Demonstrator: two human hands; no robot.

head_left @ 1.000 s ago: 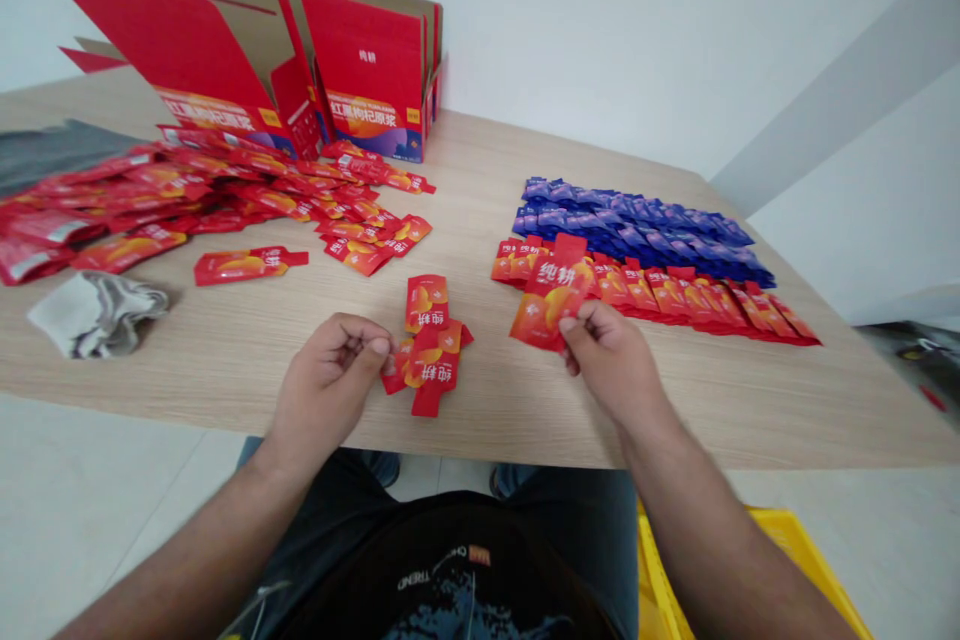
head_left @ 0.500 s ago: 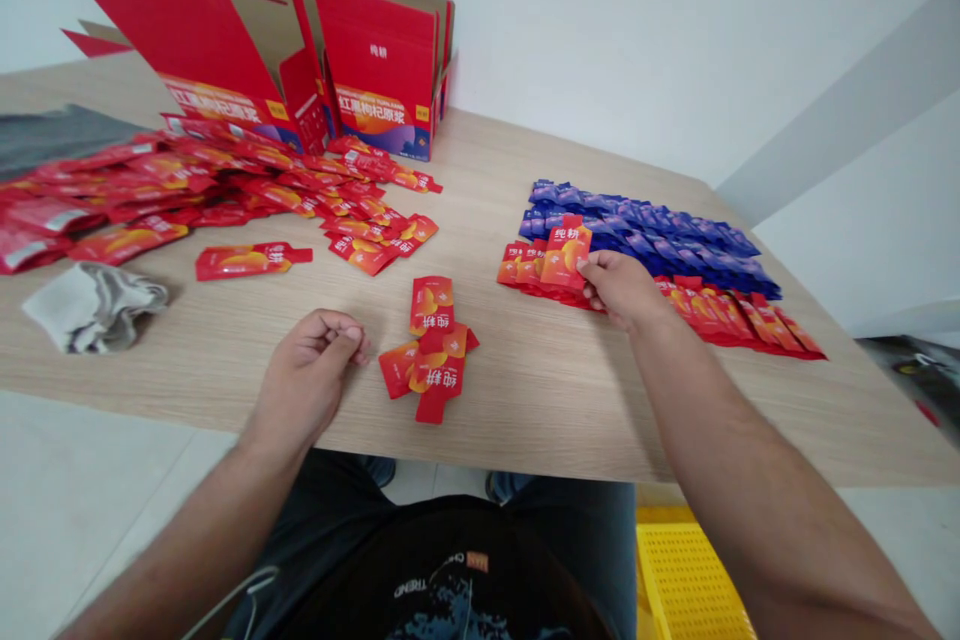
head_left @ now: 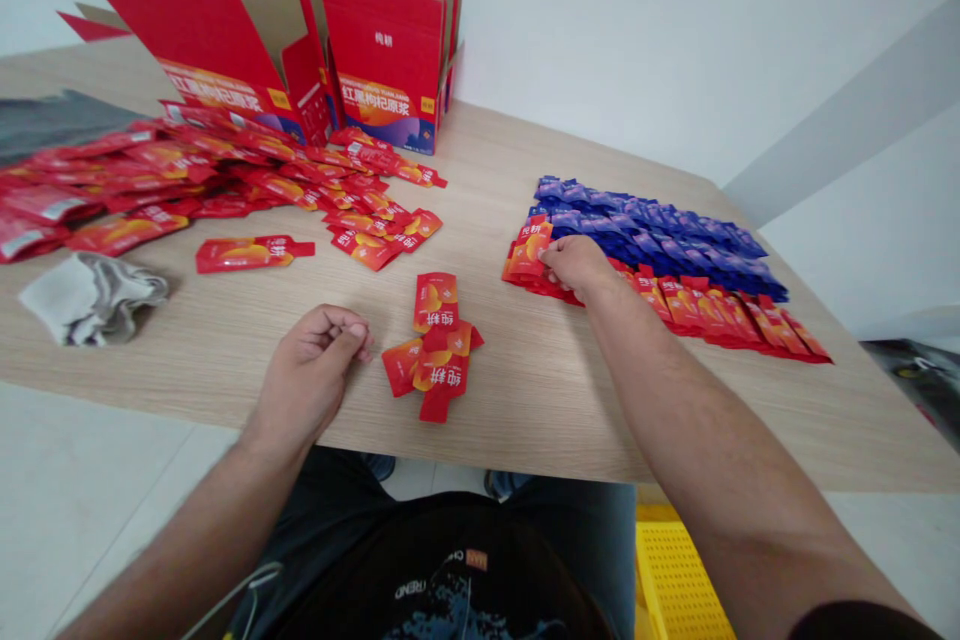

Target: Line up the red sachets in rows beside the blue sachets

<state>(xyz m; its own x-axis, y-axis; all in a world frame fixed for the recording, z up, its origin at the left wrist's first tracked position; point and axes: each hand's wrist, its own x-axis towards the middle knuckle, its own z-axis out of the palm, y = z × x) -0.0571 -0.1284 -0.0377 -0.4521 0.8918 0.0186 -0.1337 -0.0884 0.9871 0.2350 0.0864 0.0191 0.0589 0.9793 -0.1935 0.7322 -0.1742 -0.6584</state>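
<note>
My right hand point(head_left: 576, 265) pinches a red pouch point(head_left: 531, 246) at its right edge, over the left end of a row of red pouches point(head_left: 705, 305). Behind that row lie rows of blue pouches point(head_left: 645, 225). My left hand point(head_left: 322, 360) rests on the table with thumb and fingers curled together; nothing shows in it. Just right of it sits a small overlapping group of red pouches point(head_left: 444, 370). A single red pouch point(head_left: 244, 254) lies flat beyond my left hand, with a large heap of red pouches point(head_left: 180, 165) behind it.
Open red cartons point(head_left: 382, 45) stand at the back left. A crumpled pale cloth point(head_left: 94, 298) lies at the left, and a grey cloth point(head_left: 64, 120) behind the heap. Below the table's front edge is a yellow plastic crate point(head_left: 682, 575). A dark item point(head_left: 919, 375) is at the far right.
My right hand has moved left along the red row with the pouch, which now lies over the row's left end. My left hand has stayed put.
</note>
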